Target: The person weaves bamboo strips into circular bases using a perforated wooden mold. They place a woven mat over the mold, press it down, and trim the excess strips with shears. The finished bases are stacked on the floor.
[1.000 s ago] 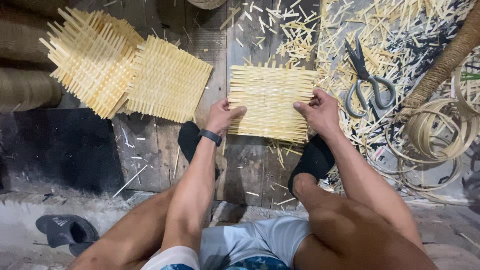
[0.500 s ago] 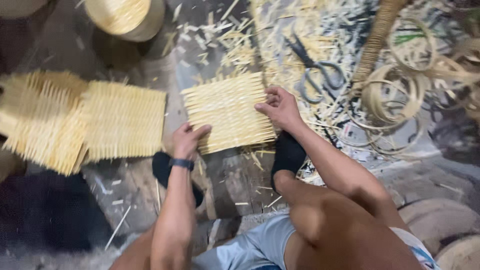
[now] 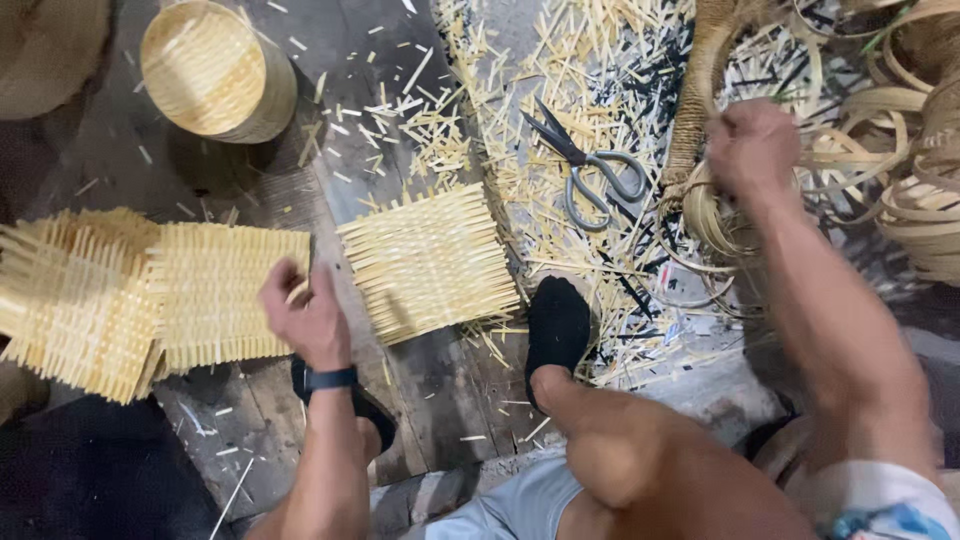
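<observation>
Currently, per item:
Left hand (image 3: 308, 322): hovers over the floor between two mats, fingers loosely curled, grasping nothing; blurred, dark band on the wrist.
Right hand (image 3: 752, 148): far right, fingers clenched on the bamboo strip coils (image 3: 715, 215).
Woven mat (image 3: 430, 262): flat on the plank floor (image 3: 440, 385), centre, just right of the left hand, untouched; black-socked foot (image 3: 558, 325) at its near right corner.
Mat stack (image 3: 140, 295): left, several woven squares overlapping.
Scissors (image 3: 590, 170): far of the mat, lying on bamboo offcuts (image 3: 560, 60).
Round basket (image 3: 215, 70): far left, open side up.
More coils (image 3: 920, 180): far right edge.
</observation>
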